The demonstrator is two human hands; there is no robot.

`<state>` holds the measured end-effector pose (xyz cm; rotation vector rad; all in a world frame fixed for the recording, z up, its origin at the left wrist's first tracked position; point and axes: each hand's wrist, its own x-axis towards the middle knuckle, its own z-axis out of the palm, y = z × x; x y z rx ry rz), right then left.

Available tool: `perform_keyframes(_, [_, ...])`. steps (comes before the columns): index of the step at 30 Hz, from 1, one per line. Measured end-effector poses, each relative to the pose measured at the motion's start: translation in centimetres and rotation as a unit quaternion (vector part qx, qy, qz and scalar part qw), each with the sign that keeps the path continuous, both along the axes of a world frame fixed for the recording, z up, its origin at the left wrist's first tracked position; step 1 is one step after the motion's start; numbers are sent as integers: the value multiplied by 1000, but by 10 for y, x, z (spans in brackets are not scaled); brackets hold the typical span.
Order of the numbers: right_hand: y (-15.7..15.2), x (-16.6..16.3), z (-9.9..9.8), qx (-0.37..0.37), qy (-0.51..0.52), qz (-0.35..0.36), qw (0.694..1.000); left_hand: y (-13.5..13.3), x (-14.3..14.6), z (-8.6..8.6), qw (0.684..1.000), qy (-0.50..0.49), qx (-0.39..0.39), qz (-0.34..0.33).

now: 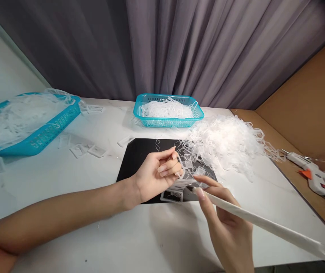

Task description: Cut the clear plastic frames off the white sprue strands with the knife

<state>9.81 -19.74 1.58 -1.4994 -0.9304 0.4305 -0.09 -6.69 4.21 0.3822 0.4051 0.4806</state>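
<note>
My left hand [157, 174] is closed over the black mat, its fingers curled on a thin clear plastic piece [181, 173] that shows past the fingertips. Most of that piece is hidden by the fingers. Just to the right, my right hand [225, 220] grips a long white stick-like tool [253, 217] with a dark tip. The tip points left, close below my left hand's fingers; its exact kind I cannot make out. Beneath the hands, small clear plastic frames [171, 196] and loose strips lie on the black mat [135, 163].
Behind the mat stands a blue basket [168, 122] of clear plastic pieces; another blue basket [57, 127], heaped full, is at left. A large pile of clear strips [227, 144] lies right of the mat. A white glue gun [316, 176] rests on the brown board at far right.
</note>
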Motion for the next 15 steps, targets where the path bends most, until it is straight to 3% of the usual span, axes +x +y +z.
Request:
perform_keyframes(5, [5,-7,0,-47,40,5,998,-7,2,0,1000,20,1,15])
perform_keyframes(10, [7,-5,-3,-37,23,11,999,-12,4,-4,1000,14,3,18])
perform_keyframes(15, [6,-10,1,-78,82,-51,992,-14,6,-5,1000,0,-7,17])
